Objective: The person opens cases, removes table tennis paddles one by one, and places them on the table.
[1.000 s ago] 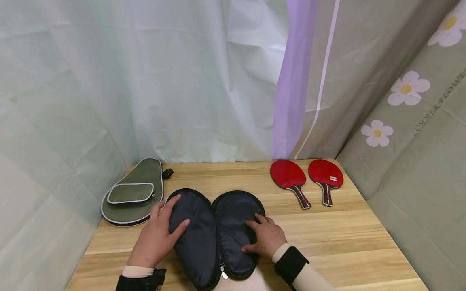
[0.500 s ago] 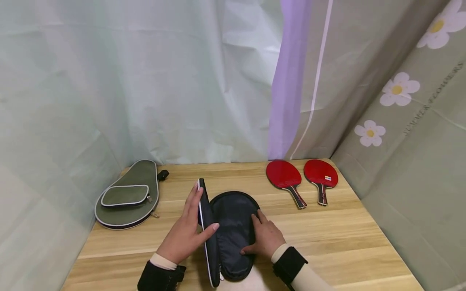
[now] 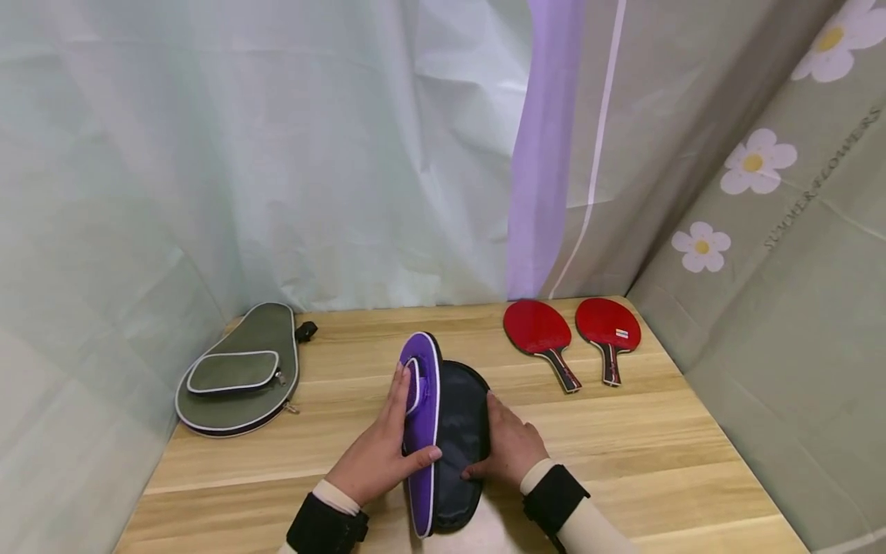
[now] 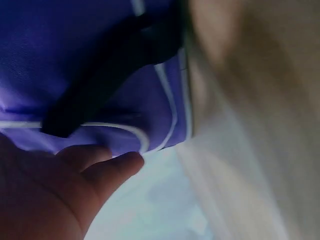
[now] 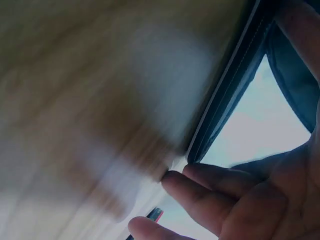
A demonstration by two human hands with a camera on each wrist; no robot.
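Observation:
In the head view a table tennis paddle case (image 3: 419,454), purple outside with white piping and black inside, stands partly unfolded, its left half tilted up over the right. My left hand (image 3: 384,454) presses straight fingers on the purple outer face, thumb across it by the piped edge. A black strap (image 4: 105,75) crosses this face in the left wrist view. The black-lined right half (image 3: 462,454) lies on the table, and my right hand (image 3: 514,445) grips its right edge, thumb on the lining. Fingers (image 5: 195,195) show at the case's rim in the right wrist view.
A green paddle case (image 3: 242,392) with a small zip pocket lies at the table's left back. Two red table tennis paddles, a left one (image 3: 534,327) and a right one (image 3: 606,323), lie at the back right. Curtains (image 3: 346,154) hang behind the wooden table (image 3: 623,477).
My left hand has lifted the case's left half from lying flat and swung it rightward, so its purple outside now shows. The right hand keeps its hold on the other half.

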